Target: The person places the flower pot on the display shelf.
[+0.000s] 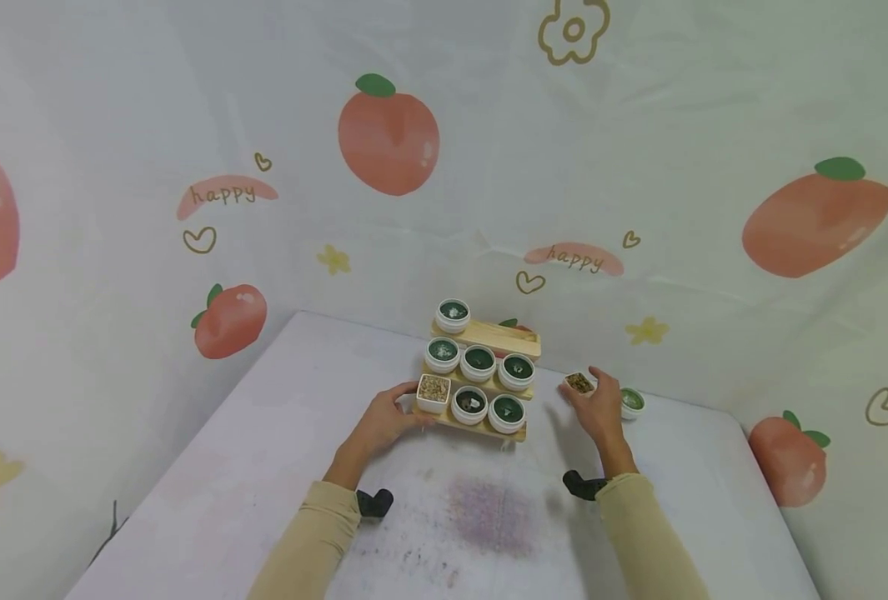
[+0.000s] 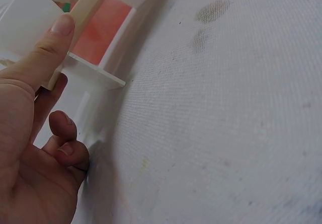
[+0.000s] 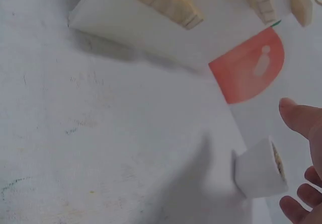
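Note:
A stepped wooden rack (image 1: 504,336) with white side panels holds several round white pots (image 1: 479,363) with dark green contents. A square white pot (image 1: 433,392) with tan grainy contents stands at the left end of its lowest step. My left hand (image 1: 385,422) grips that end: in the left wrist view its thumb (image 2: 48,50) lies against the pot and wooden edge, with a finger beneath. My right hand (image 1: 598,410) is around another square white pot (image 3: 259,170) with brownish contents on the table. In the right wrist view its thumb is apart from that pot, fingers beside it.
A round pot with light green contents (image 1: 632,403) stands just right of my right hand. Behind the white table (image 1: 263,467) hangs a fruit-printed cloth (image 1: 474,167). Dark wrist mounts (image 1: 583,485) stick out near both sleeves.

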The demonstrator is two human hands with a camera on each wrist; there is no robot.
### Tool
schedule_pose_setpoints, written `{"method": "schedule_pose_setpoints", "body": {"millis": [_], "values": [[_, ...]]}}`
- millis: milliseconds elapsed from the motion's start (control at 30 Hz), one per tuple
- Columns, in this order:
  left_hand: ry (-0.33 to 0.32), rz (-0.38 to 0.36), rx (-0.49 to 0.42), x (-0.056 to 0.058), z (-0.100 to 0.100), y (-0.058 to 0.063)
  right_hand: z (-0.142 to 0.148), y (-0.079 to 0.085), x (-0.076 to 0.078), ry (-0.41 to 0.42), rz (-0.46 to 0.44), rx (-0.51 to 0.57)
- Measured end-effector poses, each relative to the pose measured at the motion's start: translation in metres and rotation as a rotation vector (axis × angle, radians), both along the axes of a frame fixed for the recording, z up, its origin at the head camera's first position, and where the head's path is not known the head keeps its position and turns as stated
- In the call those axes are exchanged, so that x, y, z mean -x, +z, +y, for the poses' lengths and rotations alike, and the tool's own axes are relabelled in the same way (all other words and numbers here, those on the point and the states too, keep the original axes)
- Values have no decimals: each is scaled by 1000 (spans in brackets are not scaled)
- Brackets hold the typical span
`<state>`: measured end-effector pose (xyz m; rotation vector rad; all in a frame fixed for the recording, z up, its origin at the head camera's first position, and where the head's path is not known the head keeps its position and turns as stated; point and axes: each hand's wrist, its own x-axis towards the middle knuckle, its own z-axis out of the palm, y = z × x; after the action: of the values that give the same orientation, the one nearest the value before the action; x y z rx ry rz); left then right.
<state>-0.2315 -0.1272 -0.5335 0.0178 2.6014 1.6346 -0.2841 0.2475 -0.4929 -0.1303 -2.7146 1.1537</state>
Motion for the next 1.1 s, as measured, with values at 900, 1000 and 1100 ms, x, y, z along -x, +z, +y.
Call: {"method": "schedule_pose_setpoints", "body": {"millis": [900, 1000, 1100], "values": [[-8, 14, -27, 1, 1, -2, 5, -26, 10, -66, -96, 63], [-6, 8, -27, 1, 0, -2, 4, -28, 10, -75, -108, 62], [-3, 2, -32, 1, 1, -1, 3, -28, 10, -81, -91, 73]]}}
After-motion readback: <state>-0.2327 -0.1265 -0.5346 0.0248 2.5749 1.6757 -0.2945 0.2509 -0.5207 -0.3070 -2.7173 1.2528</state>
